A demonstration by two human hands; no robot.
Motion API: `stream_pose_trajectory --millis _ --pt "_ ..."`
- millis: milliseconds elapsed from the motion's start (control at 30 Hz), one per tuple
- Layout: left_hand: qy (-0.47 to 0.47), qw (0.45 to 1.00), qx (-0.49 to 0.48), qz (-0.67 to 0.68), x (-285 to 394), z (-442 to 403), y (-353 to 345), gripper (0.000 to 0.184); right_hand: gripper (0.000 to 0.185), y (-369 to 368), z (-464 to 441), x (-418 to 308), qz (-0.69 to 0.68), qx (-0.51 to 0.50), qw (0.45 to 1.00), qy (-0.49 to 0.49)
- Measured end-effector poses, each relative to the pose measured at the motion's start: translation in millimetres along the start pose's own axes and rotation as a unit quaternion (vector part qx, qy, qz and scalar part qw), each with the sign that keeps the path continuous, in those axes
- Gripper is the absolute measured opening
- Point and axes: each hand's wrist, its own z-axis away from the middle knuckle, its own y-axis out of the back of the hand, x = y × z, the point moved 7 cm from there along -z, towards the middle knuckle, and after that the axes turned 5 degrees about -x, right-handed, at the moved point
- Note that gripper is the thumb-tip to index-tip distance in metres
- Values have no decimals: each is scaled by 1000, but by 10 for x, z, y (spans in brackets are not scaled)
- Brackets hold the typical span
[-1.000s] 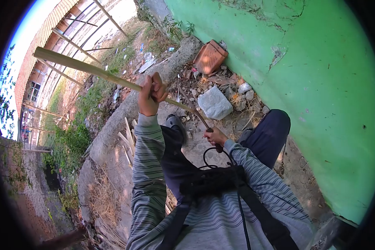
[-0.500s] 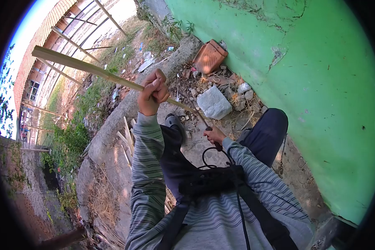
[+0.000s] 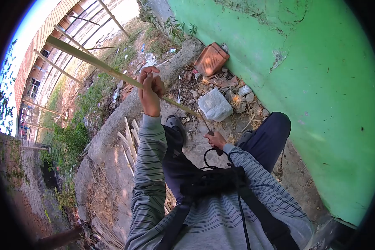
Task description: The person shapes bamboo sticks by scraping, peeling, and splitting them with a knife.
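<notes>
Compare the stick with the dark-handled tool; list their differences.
The stick is pale; the tool has a dark handle. The stick looks longer and thicker-ended than the tool. The left hand holds the stick, the right hand the tool. Both are slender.

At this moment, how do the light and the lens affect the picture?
Head view: sky washed out, tiled roof bowed by the lens, corners black; green wall mostly shaded, with faint light patches; left hand reasonably clear.
</notes>
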Motion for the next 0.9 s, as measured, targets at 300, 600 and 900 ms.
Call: stream_pose_trajectory --millis 300,600,900 --pt "-108 980 166 -26 6 35 48 16 22 -263 -132 -89 180 20 968 176" --pt "-84 973 215 1 -44 -39 68 12 19 -188 -139 45 130 44 987 79" --pt "-98 976 196 -12 -51 -54 -18 9 18 -117 -182 258 154 43 987 20"
